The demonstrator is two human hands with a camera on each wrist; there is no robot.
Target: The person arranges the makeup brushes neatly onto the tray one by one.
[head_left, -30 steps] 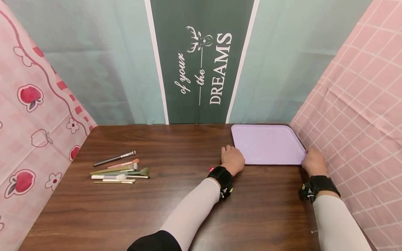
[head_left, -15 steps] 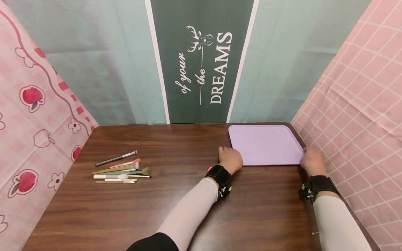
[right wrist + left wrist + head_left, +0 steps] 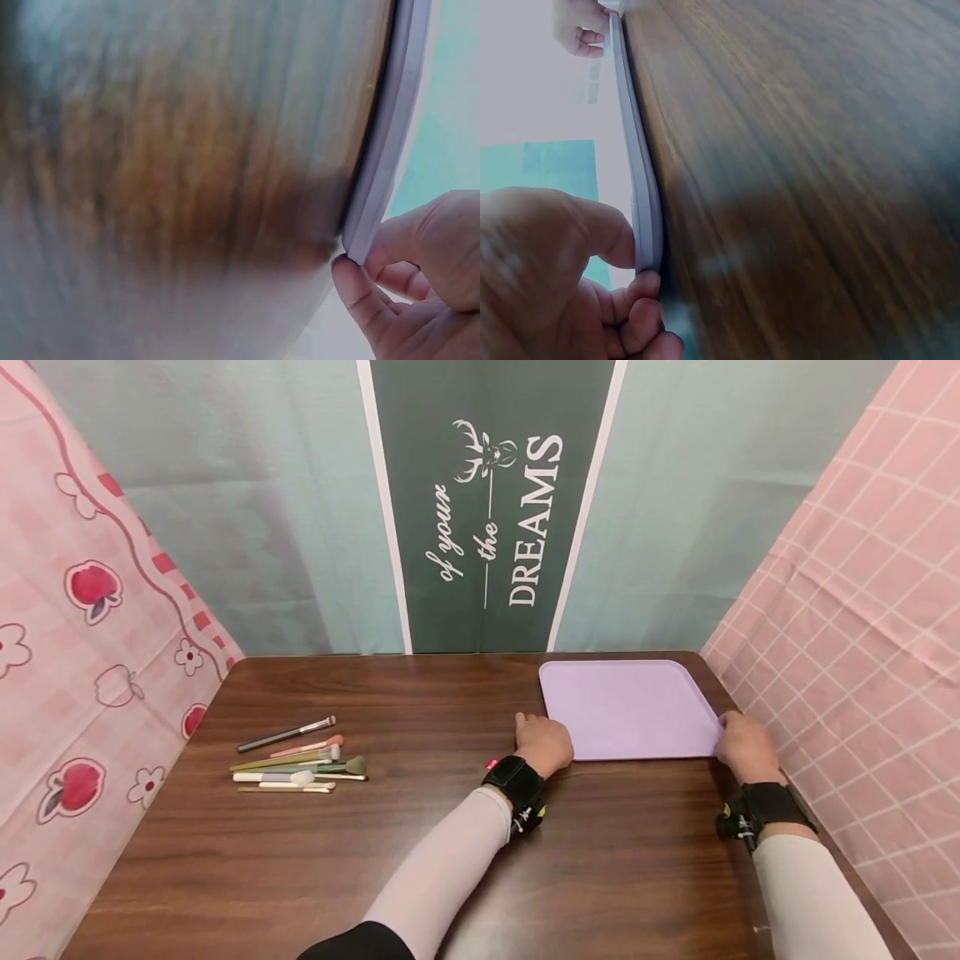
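The tray has the table beneath it — the left hand is clamped on its near left corner, the right hand on its near right corner — while brushes lie well left of the tray and a green cloth hangs behind it

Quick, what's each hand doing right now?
Left hand: closed, pinching the flat, pale-purple rectangular tray near one corner.
Right hand: closed, pinching that tray's opposite side.
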